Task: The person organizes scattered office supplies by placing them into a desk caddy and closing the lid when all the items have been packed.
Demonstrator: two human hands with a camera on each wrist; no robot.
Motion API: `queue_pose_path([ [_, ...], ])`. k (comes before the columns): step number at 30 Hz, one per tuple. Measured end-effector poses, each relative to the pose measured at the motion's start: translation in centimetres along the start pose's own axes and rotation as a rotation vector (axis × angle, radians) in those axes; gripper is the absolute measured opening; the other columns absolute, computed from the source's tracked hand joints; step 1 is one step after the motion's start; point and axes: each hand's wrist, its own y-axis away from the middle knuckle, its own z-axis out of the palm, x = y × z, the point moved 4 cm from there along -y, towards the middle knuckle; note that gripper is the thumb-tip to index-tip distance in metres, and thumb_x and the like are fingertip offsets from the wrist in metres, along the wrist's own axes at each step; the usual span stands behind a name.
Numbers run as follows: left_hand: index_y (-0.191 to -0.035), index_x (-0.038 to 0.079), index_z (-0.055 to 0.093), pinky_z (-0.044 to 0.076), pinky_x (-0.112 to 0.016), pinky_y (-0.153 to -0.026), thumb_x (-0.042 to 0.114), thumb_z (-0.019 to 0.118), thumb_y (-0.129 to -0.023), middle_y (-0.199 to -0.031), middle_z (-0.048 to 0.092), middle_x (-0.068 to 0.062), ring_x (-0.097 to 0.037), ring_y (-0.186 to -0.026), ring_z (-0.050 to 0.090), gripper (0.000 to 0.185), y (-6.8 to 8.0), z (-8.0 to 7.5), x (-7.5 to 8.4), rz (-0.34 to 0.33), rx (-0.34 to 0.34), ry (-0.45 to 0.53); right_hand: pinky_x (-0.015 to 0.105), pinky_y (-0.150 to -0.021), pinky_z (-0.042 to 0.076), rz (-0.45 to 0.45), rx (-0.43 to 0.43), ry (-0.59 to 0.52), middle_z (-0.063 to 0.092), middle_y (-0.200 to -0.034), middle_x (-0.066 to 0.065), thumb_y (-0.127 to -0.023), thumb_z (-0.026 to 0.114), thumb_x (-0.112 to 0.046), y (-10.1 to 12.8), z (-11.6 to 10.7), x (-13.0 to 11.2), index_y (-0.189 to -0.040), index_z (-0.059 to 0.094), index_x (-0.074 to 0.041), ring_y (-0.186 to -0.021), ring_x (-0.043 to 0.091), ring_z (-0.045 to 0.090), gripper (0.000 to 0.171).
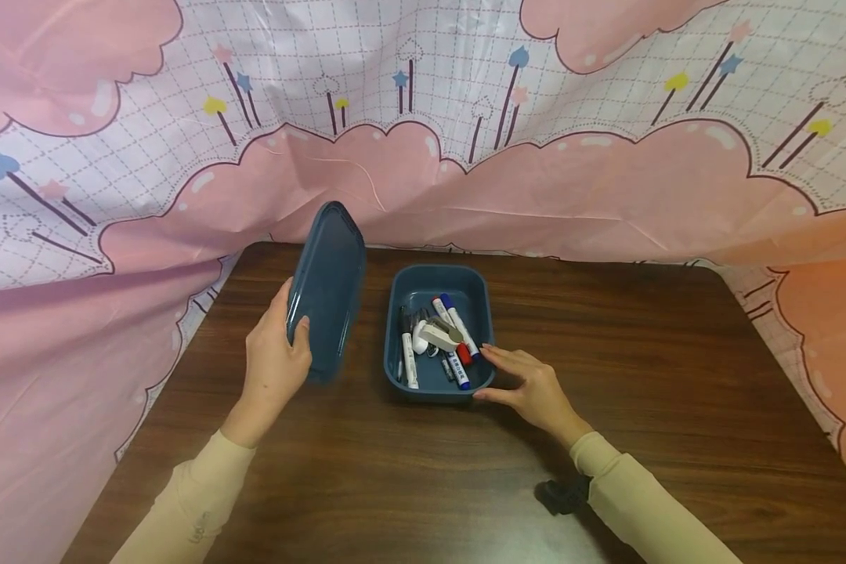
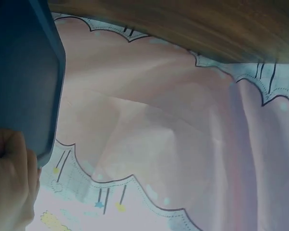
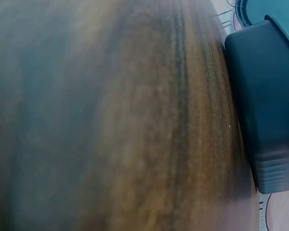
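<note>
Wood table (image 1: 395, 470) | head view alone shows markers (image 1: 458, 321) in box (image 1: 402, 376)

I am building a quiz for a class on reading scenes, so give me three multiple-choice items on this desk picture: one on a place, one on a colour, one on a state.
1. Where is the lid?
A. Pressed onto the box
B. Held on edge in the left hand, left of the box
C. Flat on the table right of the box

2. What colour is the box?
A. Dark blue
B. Yellow
C. White

3. What state is the box in?
A. Closed
B. Open and bare inside
C. Open, with markers and other small items inside

Answers:
1. B, the left hand grips the tilted lid beside the box.
2. A, box and lid are both dark blue.
3. C, the head view looks straight into the uncovered box, while the right hand rests against its near right corner.
</note>
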Motion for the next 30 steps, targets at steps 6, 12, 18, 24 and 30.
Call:
queue_pose_path([
  [6,-0.145,0.004,0.041,0.050,-0.059,-0.091,-0.005,0.056,-0.092,-0.130,0.058,-0.027,-0.043,-0.115,0.060,0.056,-0.3,0.0,0.9,0.034,0.038,0.022,0.038,-0.089,0.054,-0.006,0.001,0.007,0.068,-0.124,0.006,-0.060,0.092,-0.032,-0.1,0.0,0.2,-0.121,0.069,-0.009,-0.104,0.020,0.068,0.068],
  [12,-0.143,0.004,0.044,0.051,-0.057,-0.091,-0.005,0.056,-0.092,-0.132,0.059,-0.023,-0.041,-0.115,0.061,0.053,-0.6,0.1,1.7,0.086,0.069,0.034,0.037,-0.088,0.055,-0.020,0.007,0.005,0.068,-0.124,0.006,-0.060,0.092,-0.031,-0.2,0.0,0.2,-0.121,0.069,-0.009,-0.104,0.020,0.068,0.068],
  [18,-0.141,0.006,0.048,0.055,-0.054,-0.085,-0.008,0.058,-0.090,-0.123,0.063,-0.025,-0.040,-0.108,0.064,0.054,-0.4,0.2,2.5,0.174,0.115,0.035,0.040,-0.089,0.055,-0.010,-0.005,-0.020,0.067,-0.126,0.006,-0.061,0.092,-0.026,-0.2,-0.1,0.2,-0.122,0.068,-0.009,-0.106,0.020,0.067,0.068],
  [24,-0.136,0.004,0.052,0.053,-0.039,-0.053,-0.012,0.058,-0.088,-0.081,0.059,-0.021,-0.027,-0.061,0.056,0.050,0.1,0.9,3.4,0.315,0.171,-0.075,0.041,-0.089,0.055,0.004,-0.023,-0.016,0.067,-0.127,0.006,-0.062,0.091,-0.031,-0.1,0.0,0.3,-0.125,0.067,-0.014,-0.106,0.021,0.067,0.069],
  [30,-0.133,0.002,0.055,0.046,-0.031,-0.045,-0.020,0.058,-0.079,-0.072,0.050,-0.015,-0.019,-0.054,0.039,0.059,0.8,1.9,4.3,0.463,0.183,-0.265,0.041,-0.090,0.055,0.007,-0.024,-0.013,0.066,-0.127,0.006,-0.063,0.091,-0.030,0.1,0.1,0.3,-0.124,0.067,-0.012,-0.107,0.020,0.067,0.069],
])
